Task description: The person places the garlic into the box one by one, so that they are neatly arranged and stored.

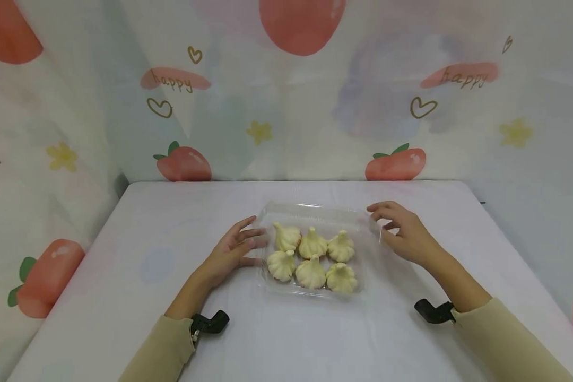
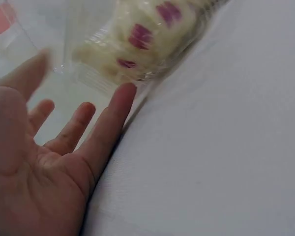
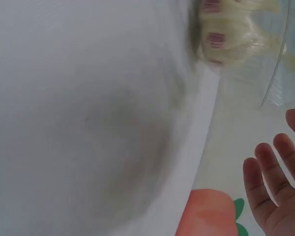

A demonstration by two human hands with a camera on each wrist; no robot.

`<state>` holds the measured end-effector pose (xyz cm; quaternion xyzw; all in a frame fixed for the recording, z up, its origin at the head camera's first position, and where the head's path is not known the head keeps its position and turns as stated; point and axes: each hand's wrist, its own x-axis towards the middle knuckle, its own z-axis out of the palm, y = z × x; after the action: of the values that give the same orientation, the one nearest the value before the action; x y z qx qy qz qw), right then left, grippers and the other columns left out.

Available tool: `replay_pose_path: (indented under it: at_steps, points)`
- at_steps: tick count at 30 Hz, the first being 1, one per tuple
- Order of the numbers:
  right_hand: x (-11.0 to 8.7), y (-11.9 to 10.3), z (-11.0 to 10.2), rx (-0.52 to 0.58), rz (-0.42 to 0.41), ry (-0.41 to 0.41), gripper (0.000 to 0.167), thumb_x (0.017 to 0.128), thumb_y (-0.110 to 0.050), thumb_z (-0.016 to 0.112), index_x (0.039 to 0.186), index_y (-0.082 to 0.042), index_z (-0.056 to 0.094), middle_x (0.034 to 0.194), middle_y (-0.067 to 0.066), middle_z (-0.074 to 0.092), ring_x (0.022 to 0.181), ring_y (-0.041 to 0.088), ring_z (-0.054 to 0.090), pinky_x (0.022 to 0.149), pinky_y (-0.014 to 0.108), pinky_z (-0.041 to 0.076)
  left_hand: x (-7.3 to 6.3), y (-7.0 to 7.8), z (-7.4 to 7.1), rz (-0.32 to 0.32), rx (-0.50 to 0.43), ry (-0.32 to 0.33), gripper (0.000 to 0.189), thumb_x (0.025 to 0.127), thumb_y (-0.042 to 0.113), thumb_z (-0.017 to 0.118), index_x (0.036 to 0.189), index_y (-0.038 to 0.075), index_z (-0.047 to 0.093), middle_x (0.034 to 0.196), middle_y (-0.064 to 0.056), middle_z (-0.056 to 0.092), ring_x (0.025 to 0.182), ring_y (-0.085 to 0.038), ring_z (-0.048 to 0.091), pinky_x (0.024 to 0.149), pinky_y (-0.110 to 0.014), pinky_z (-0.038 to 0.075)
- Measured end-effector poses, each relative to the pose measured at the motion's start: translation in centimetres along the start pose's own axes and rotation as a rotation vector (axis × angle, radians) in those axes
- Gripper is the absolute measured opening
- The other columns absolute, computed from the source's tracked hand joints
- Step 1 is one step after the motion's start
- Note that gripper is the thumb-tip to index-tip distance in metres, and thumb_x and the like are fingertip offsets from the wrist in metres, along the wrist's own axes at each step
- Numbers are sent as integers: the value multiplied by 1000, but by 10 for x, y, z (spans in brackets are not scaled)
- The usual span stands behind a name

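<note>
A clear plastic box [image 1: 310, 211] stands on the white table and holds several pale garlic bulbs [image 1: 310, 272] in two rows. Purple marks show on the garlic bulbs [image 2: 140, 37] through the box's side in the left wrist view. My left hand [image 1: 231, 249] is at the box's left side, its fingers spread and fairly straight, fingertips right at the wall. At the far right corner is my right hand [image 1: 403, 231], fingers loosely bent and parted around the corner. The right wrist view shows its fingers [image 3: 265, 155] apart from the thumb, with nothing pinched between them.
The white-covered table [image 1: 148, 307] ends at a straight back edge. Behind it hangs a cloth [image 1: 305, 116] printed with fruit, hearts and flowers, which also runs along the sides. A black wrist mount [image 1: 210, 322] sticks out at the left cuff, another mount [image 1: 433, 311] at the right.
</note>
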<state>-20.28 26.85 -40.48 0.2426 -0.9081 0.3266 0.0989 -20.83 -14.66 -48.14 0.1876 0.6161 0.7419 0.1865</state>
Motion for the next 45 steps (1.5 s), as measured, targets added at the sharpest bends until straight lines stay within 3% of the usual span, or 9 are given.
replay_pose_path:
  at_steps: [5,8,11,14,17,22,27,36,45]
  points:
    - [-24,-5,2,-188,-71,-82,23,92,-3,64,107,-19,71,125,7,65,108,27,65,77,44,59,-2,12,3,-109,-63,214,61,107,45,39,157,12,26,151,-18,42,133,-33,49,98,-44,55]
    - [-37,-10,5,-214,10,-100,25,98,-15,62,121,-23,69,125,1,67,109,23,66,80,43,58,-13,18,9,-228,73,278,59,104,47,47,147,6,40,133,-18,57,106,-25,65,84,-37,60]
    - [-48,-17,7,-158,97,-137,32,104,-27,54,135,-23,62,123,0,69,105,20,67,82,44,56,-34,26,17,-377,279,141,57,103,51,47,129,0,52,104,-14,68,75,-18,66,63,-33,61]
    - [-58,-27,4,58,187,-221,44,106,-31,50,148,-21,47,119,6,70,101,20,68,82,39,57,-52,31,28,-429,317,-46,55,104,49,45,112,-3,59,86,-11,71,63,-18,64,55,-33,59]
    - [-65,-34,2,344,287,-280,60,104,-26,55,157,-17,30,122,15,66,102,22,68,81,34,59,-57,27,41,-401,221,-103,50,105,40,47,106,-8,62,84,-8,72,69,-16,66,57,-32,60]
    - [-74,-40,10,741,467,-263,79,101,-19,60,161,-18,8,142,27,48,111,24,65,87,35,59,-57,24,61,-339,130,4,38,104,25,48,101,-10,61,80,-3,70,74,-13,66,57,-26,58]
    - [-89,-47,21,932,590,-196,80,99,-16,61,158,-13,7,140,20,49,112,20,64,93,35,57,-63,24,72,-330,116,107,30,102,20,49,94,-5,63,71,0,66,67,-11,64,56,-24,57]
    - [-97,-45,33,972,620,-392,34,105,-34,49,109,-2,58,98,6,66,85,15,67,68,27,59,-63,14,69,-320,37,147,23,100,15,51,84,5,63,63,4,61,64,-11,64,63,-29,61]
    - [-100,-47,31,892,535,-381,34,107,-31,46,99,1,53,86,3,58,72,13,63,54,21,50,-62,7,71,-301,-51,63,25,103,18,47,84,7,60,60,6,58,66,-11,64,68,-31,62]
